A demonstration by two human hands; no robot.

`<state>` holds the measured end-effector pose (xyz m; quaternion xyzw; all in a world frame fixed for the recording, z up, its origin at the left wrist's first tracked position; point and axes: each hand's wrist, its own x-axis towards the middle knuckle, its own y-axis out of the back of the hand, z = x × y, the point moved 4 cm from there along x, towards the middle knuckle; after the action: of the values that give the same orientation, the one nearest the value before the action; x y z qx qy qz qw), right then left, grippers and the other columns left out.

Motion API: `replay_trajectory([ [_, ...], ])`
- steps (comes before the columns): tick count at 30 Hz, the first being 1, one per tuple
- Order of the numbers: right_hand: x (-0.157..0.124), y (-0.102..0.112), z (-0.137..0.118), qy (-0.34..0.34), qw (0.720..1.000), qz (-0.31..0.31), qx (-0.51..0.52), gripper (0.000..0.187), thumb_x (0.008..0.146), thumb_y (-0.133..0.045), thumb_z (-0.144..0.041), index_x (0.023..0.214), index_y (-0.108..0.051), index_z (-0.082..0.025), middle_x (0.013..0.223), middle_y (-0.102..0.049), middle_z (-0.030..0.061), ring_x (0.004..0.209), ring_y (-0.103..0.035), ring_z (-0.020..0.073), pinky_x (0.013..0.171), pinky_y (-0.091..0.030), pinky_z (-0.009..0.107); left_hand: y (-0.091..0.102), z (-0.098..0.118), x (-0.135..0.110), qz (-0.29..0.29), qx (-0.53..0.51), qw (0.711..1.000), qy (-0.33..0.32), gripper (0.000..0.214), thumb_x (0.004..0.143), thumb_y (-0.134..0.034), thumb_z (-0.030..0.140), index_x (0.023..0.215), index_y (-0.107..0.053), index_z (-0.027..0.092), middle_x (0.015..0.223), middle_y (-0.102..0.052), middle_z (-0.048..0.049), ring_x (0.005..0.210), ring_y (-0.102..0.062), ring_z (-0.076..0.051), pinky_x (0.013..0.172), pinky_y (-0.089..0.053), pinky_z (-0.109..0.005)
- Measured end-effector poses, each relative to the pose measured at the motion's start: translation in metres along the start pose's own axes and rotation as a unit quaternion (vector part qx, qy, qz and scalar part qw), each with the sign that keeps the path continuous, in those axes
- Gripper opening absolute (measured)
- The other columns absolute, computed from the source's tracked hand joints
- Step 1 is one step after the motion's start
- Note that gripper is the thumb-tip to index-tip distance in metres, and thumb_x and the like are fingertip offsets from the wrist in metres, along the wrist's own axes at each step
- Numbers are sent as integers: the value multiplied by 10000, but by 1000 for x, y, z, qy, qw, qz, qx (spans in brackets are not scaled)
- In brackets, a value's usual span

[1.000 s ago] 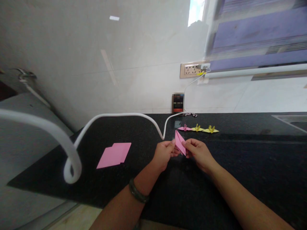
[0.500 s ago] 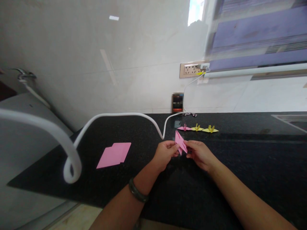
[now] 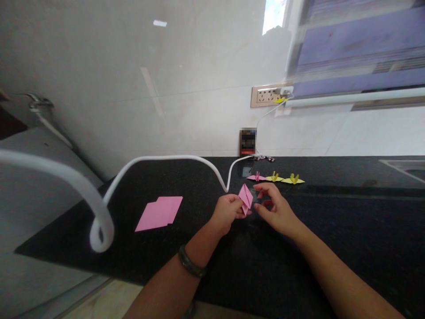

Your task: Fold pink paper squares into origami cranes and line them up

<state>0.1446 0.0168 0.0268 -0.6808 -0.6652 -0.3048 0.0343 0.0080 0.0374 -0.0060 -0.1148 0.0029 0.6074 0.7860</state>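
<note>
Pink sheets (image 3: 157, 212) at L, flat on the dark counter (image 3: 239, 270): prob. v. light, thin, easy to crease; they overlap, so best lifted by a free corner. Folded pink paper (image 3: 246, 198), approx. centre: prob. v. light too, but stiffer where layers stack; its narrow points would likely bend if squeezed. Best hold = flat pinch on the layered L side, clear of the points. Prob. not slippery w/ dry fingers, though a hard tug could tear a fold.

Positions, L to R: L hand (image 3: 225, 216) has the folded paper's lower L side pinched btwn thumb & fingers, so the piece sits at that hand's fingertips, one point facing away from the person — can't tell if it touches the counter. R hand (image 3: 280, 215) is just beside its R edge, apart from it, thumb & fingers curved w/ a gap btwn, holding nothing. Beyond lie a pink crane (image 3: 256, 177), then a first yellow crane (image 3: 274, 178) & a second yellow crane (image 3: 293, 180), in a row, near the R hand.
</note>
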Motion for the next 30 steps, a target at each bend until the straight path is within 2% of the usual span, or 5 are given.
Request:
replay_trajectory([
  [2,0,-1,-8,62,996,-47,-41,421,649,-573,-184,1063,-522,-235,1093,-466,73,945,-468,195,642,-443,271,-1,-1,0,-12,6,1000,14,107,657,-547,217,655,-527,112,588,-581,-36,533,-582,-115,471,-425,-193],
  [5,2,-2,-9,89,992,-64,-68,228,723,-513,-201,925,-610,-242,960,-551,56,922,-489,187,751,-411,310,-3,-1,-1,-31,14,999,20,157,651,-580,249,682,-521,107,629,-593,-46,551,-591,-119,471,-432,-192],
  [10,4,-2,4,18,999,-3,-36,165,760,-479,-272,761,-632,-210,753,-598,27,728,-532,162,696,-402,288,-7,-1,-4,-43,37,998,18,174,648,-600,249,678,-510,103,635,-593,-47,579,-604,-136,455,-424,-176],
  [17,2,-4,21,-107,992,4,72,250,749,-483,-370,731,-620,-161,622,-576,10,557,-485,125,534,-385,238,-8,-1,-5,-61,52,997,1,191,626,-625,262,710,-552,106,647,-614,-54,608,-602,-137,501,-435,-196],
  [30,3,-3,23,-141,978,9,151,265,710,-540,-385,758,-642,-144,611,-581,2,507,-465,93,493,-363,218,-8,-2,-5,-100,44,994,-28,284,591,-657,282,797,-587,99,711,-624,-71,641,-583,-133,553,-431,-213],
])
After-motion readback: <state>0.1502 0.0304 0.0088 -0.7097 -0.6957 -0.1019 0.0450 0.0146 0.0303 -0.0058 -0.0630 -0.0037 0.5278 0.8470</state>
